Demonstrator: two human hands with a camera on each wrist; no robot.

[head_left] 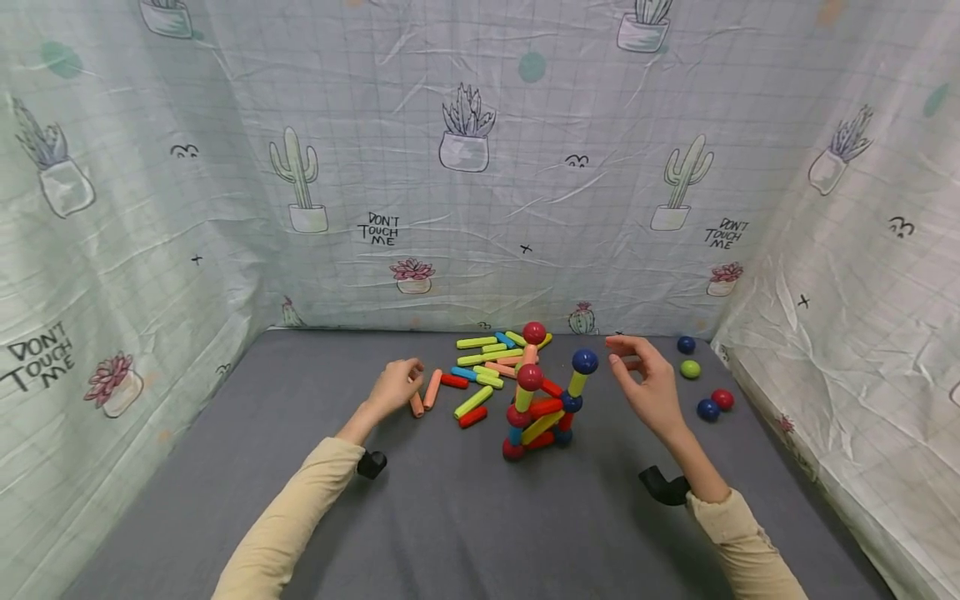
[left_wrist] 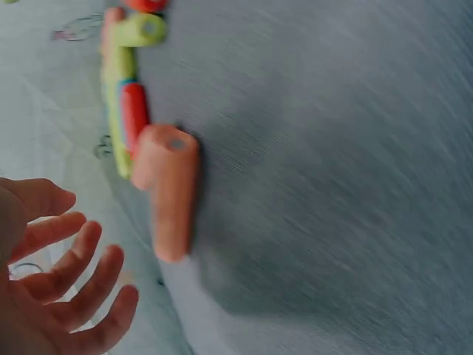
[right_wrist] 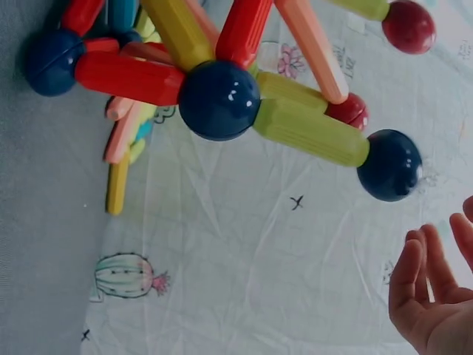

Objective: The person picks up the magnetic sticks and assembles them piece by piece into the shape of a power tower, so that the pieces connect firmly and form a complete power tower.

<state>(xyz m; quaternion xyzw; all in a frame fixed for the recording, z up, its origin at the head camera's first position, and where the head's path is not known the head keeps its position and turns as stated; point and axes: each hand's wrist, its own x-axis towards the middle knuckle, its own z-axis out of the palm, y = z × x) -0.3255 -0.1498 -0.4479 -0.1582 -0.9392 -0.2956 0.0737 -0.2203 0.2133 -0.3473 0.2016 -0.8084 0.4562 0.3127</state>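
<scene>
A structure of coloured sticks and balls stands in the middle, with a yellow stick [head_left: 543, 427] slanting through its base. On its right upright, a blue ball [head_left: 585, 361] tops a yellow-green stick [right_wrist: 310, 132]. My right hand [head_left: 647, 385] is just right of that ball, fingers loosely bent, holding nothing; in the right wrist view a gap shows between them. Over at the left, my left hand [head_left: 396, 387] hovers by two orange sticks [left_wrist: 175, 200]. Its fingers [left_wrist: 74, 266] are spread and slightly bent, with nothing in them. Red balls [head_left: 534, 332] top the structure's other uprights.
Several loose sticks, among them a yellow-green stick [head_left: 474, 402] and a red stick [head_left: 472, 417], lie left of and behind the structure. A green ball [head_left: 690, 369], a red ball [head_left: 723, 399] and two blue balls [head_left: 708, 409] lie at the right. A patterned curtain [head_left: 480, 217] encloses the grey table.
</scene>
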